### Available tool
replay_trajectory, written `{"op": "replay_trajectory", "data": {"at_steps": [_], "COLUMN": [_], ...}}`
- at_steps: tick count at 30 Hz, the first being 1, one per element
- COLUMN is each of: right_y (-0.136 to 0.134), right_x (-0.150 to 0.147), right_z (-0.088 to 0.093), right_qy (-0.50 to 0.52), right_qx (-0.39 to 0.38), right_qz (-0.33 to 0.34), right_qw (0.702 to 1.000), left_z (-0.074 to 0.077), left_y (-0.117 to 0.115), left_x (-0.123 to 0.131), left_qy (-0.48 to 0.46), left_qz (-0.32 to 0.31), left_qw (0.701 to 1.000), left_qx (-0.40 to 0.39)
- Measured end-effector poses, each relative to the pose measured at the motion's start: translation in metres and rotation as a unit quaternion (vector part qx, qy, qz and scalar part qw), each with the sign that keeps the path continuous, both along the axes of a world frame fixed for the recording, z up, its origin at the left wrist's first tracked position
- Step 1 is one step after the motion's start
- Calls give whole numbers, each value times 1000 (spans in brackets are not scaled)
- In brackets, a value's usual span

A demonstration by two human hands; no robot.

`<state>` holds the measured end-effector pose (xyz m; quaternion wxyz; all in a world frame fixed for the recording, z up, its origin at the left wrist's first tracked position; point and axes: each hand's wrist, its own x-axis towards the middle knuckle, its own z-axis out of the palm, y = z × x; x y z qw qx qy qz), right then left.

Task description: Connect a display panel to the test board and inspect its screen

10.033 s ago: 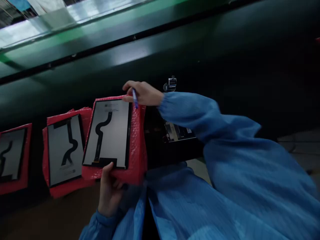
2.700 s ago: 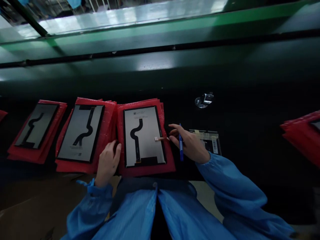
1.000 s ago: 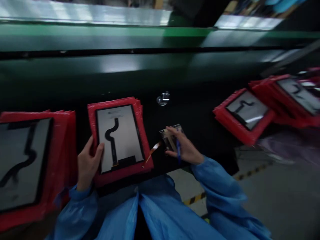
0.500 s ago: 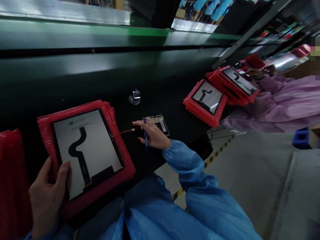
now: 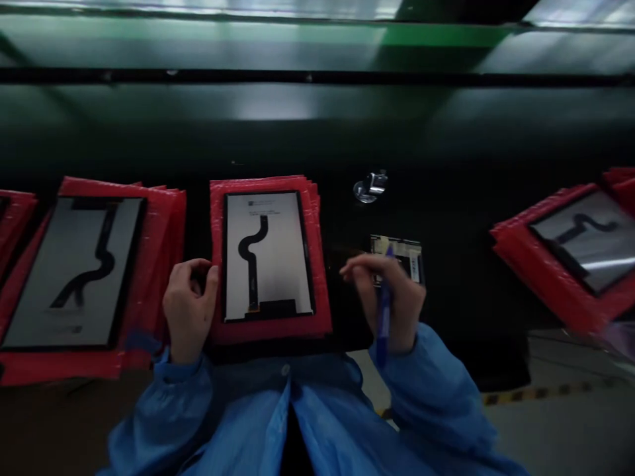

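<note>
A grey display panel [image 5: 278, 251] with a black curved flex cable lies on a stack of red bubble-wrap sheets [image 5: 320, 297] in front of me. My left hand [image 5: 188, 307] rests curled at the stack's left edge, fingers bent against the red wrap. To the right of the stack hovers my right hand [image 5: 389, 294], blurred, closed around a blue pen [image 5: 383, 324], its fingertips pinched together. Just behind that hand a small dark board with labels [image 5: 404, 254] lies on the black table.
A second panel on red wrap [image 5: 74, 271] lies to the left, and another red stack with a panel [image 5: 570, 251] at the right edge. A small shiny metal piece [image 5: 370, 187] stands behind. A green conveyor [image 5: 297, 46] runs across the back. Floor with hazard tape [image 5: 526, 396] shows lower right.
The view has swung back left to face the stack squarely. My right hand has pulled back from the small board and lifted. The orange strip it touched is out of sight.
</note>
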<state>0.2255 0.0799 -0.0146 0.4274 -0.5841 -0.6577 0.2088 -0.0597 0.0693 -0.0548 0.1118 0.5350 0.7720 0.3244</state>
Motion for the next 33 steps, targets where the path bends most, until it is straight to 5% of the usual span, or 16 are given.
{"op": "replay_trajectory", "data": {"at_steps": [3,9,20,29,33], "right_y": [-20,-22,-5,-32,-40], "right_x": [-16,-24,-18,7,18], "right_z": [-15,-41,-47,-42,-42], "right_qy": [-71,-61,49,5,30], "right_qx": [-66,-118,-181,-184,-208], "right_qz": [66,5,30,11,3], "right_qw": [993,991,982,983,978], "left_z": [12,12,4,6,13], "left_y": [-12,-17,-15,-35,-34], "left_x": [11,22,16,27,35], "left_qy": [75,89,-30,6,-72], "left_qz": [-9,-20,-76,-124,-175], "left_qw": [997,991,994,992,982], "left_qx": [-9,-102,-69,5,-12]}}
